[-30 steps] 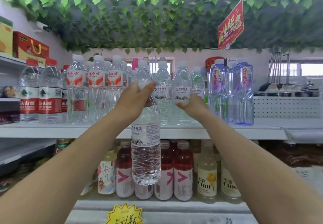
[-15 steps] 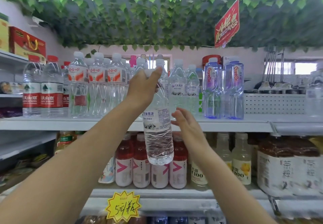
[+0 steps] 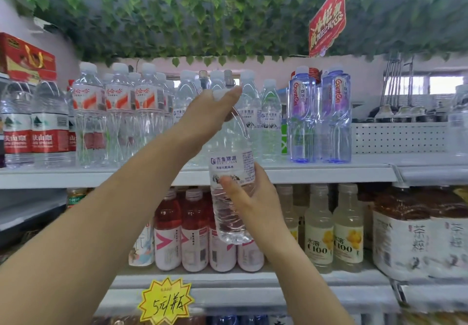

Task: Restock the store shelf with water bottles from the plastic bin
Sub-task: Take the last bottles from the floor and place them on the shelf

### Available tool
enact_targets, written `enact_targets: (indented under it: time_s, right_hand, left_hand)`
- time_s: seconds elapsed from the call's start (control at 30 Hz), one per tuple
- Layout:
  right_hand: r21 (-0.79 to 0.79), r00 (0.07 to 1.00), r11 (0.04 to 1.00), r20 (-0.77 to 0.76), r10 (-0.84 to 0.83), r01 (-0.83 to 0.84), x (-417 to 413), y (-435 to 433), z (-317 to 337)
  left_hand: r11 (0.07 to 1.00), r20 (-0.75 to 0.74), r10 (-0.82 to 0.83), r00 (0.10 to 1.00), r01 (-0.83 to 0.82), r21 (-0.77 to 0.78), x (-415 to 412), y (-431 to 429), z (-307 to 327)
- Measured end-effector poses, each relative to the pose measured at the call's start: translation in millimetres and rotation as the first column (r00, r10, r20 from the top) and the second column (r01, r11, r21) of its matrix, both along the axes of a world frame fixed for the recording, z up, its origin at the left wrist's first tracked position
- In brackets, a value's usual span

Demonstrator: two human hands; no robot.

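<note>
gleaming clear, ribbed — white-labelled water bottle (image 3: 229,218)

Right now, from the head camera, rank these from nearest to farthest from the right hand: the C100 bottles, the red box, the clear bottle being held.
1. clear bottle: gripped by the right hand itself.
2. C100 bottles: close by, to its lower right.
3. red box: high up, far left.

Clear water bottle (image 3: 231,223), left hand (image 3: 205,119) on cap, right hand (image 3: 255,204) around label
</note>
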State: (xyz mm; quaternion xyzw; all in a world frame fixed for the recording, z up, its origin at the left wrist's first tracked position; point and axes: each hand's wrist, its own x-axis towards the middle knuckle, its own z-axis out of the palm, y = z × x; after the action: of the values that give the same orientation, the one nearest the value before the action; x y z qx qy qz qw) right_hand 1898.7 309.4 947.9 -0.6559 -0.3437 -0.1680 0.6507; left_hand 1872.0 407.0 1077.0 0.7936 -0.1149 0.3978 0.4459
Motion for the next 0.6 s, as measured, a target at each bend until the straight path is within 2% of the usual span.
enact_targets:
  time_s: [0.17, 0.27, 0.33, 0.4, 0.5, 0.6]
  right_hand:
    - [-0.019, 0.996, 0.998, -0.071, 0.057, -0.059, 22.4, -14.7, 4.4]
    - [0.005, 0.990, 0.998, -0.132, 0.056, -0.056, 32.9, -25.6, 16.1]
    - [0.045, 0.983, 0.997, -0.169, 0.069, -0.063, 42.4, -33.5, 25.9]
    - [0.084, 0.986, 0.996, -0.160, 0.046, -0.032, 52.7, -41.7, 36.0]
    - [0.110, 0.995, 0.992, -0.093, -0.044, 0.055, 66.6, -45.8, 50.1]
    - [0.122, 0.991, 0.985, -0.065, -0.117, 0.124, 78.2, -44.4, 62.0]
  left_hand:
    - [0.989, -0.071, 0.100, 0.992, -0.092, 0.113, 14.1, 15.9, -19.2]
    - [0.987, -0.052, 0.104, 0.993, -0.097, 0.131, 29.6, 22.4, -41.5]
    - [0.954, -0.034, 0.191, 0.981, -0.177, 0.242, 43.5, 25.1, -60.3]
    - [0.893, 0.012, 0.296, 0.955, -0.281, 0.352, 58.3, 27.3, -78.8]
    - [0.804, 0.059, 0.421, 0.905, -0.402, 0.438, 75.0, 26.7, -97.4]
    - [0.582, 0.195, 0.582, 0.789, -0.572, 0.578, 87.9, 23.9, -107.0]
